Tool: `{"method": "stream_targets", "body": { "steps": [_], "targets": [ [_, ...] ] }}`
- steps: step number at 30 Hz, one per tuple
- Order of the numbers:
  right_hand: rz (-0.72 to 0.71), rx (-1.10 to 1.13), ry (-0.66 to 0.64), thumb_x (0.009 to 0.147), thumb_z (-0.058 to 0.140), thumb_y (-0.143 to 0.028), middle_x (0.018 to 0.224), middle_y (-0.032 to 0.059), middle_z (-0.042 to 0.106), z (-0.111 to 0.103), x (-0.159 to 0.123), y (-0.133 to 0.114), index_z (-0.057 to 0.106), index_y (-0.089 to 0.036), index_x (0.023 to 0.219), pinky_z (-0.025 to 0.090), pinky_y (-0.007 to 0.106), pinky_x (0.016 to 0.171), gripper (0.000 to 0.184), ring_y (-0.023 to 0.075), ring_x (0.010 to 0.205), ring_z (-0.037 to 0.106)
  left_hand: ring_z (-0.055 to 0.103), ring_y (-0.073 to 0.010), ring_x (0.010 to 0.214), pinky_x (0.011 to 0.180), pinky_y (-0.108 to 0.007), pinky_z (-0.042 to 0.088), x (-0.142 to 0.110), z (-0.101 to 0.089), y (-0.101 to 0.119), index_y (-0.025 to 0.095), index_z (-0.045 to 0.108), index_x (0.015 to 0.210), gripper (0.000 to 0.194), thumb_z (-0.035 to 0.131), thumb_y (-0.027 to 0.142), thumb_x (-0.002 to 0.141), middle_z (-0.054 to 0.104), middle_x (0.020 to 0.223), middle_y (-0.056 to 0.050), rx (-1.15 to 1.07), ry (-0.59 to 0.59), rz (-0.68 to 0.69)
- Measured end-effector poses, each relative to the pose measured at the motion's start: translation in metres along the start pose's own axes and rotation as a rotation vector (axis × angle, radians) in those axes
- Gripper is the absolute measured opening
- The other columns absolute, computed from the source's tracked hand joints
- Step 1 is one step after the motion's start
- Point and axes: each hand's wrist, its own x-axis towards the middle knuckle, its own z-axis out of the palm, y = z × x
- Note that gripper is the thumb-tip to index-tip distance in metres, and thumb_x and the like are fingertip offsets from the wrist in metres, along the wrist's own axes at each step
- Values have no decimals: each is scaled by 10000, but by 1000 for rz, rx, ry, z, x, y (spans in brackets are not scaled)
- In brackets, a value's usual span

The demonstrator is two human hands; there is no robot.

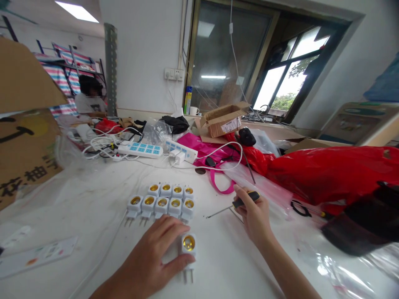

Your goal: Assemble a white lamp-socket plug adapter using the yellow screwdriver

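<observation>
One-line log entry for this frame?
left hand: grips socket adapter on table | right hand: holds screwdriver | adapter cluster: beyond left hand

Bright daylight enters through the window [293, 70]; left of it a ceiling lamp [76, 11] glares. Edges bend wide-angle, and the lower right corner blurs.
</observation>
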Motion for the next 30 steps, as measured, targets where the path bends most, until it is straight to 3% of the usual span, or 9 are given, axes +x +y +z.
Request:
{"method": "stream_targets", "body": {
  "steps": [3,11,16,24,30],
  "targets": [
    [57,147,-36,1086,696,-442,667,-96,524,11,-7,-12,627,-171,863,351,178,403,358,50,442,395,672,-180,1249,1121,-298,533,0,4,0,340,628,1359,357,759,351,1028,715,1286,-5,-62,55,-62],
    [130,253,-170,1063,727,-462,560,-139,383,38,-33,-27,578,-186,758,275,183,390,438,44,400,290,677,-169,1151,1030,-290,546,9,6,8,300,646,1244,274,751,195,1014,721,1154,-5,-121,140,-94],
    [154,206,-212,1019,768,-512,607,-109,482,44,-43,-28,581,-178,746,255,175,393,470,39,427,328,671,-165,1097,992,-285,552,11,4,9,281,662,1205,243,761,179,1009,714,1108,-9,-115,139,-63],
    [149,112,-221,981,791,-574,581,-112,469,43,-46,-22,611,-177,738,290,183,416,499,47,434,367,641,-146,986,926,-274,521,14,5,10,241,642,1067,186,701,71,1023,688,990,6,-134,137,-15],
    [82,26,-222,967,815,-561,617,-88,508,38,-47,-23,628,-172,732,313,187,450,491,66,504,436,643,-141,973,922,-260,520,14,2,9,228,653,1050,149,704,89,1032,699,976,6,-134,137,-20]
  ]
}}
